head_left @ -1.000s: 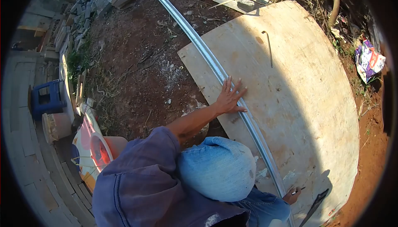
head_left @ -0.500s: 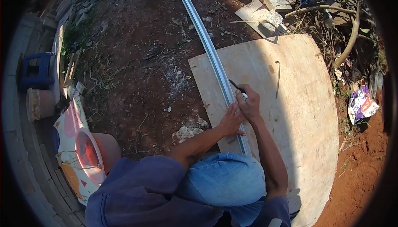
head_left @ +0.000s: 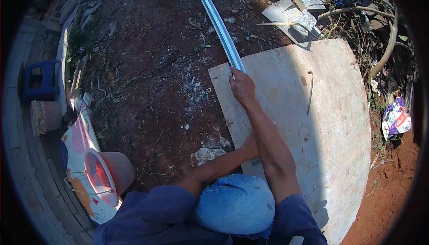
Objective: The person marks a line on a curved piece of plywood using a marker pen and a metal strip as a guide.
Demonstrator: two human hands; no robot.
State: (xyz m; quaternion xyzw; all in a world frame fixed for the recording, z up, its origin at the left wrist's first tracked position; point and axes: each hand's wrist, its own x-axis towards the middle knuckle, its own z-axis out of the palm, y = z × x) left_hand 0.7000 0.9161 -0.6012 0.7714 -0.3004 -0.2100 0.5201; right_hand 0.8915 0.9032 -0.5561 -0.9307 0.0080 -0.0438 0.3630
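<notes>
A long silvery metal profile (head_left: 218, 23) runs from the bare soil onto the plywood sheet (head_left: 339, 137). My right hand (head_left: 242, 86) is closed near the sheet's far-left corner, at the profile, around a marker pen (head_left: 233, 77); only a little of the pen shows. Under my right forearm, my left hand (head_left: 250, 145) lies low over the profile's near part. Its fingers are hidden, so its grip cannot be made out. My denim-covered knee (head_left: 237, 202) is just in front of it.
A bent thin rod (head_left: 310, 93) lies on the plywood. Broken blocks (head_left: 304, 21) and branches (head_left: 357, 10) are at the far right, above a printed bag (head_left: 396, 117). To the left stand a pinkish bucket (head_left: 117, 169), a smaller pot (head_left: 47, 117) and a blue stool (head_left: 40, 80).
My right hand has moved forward and left along the profile, carrying the marker pen. My left hand has gone slightly back, now mostly behind the right forearm. The view has shifted slightly.
</notes>
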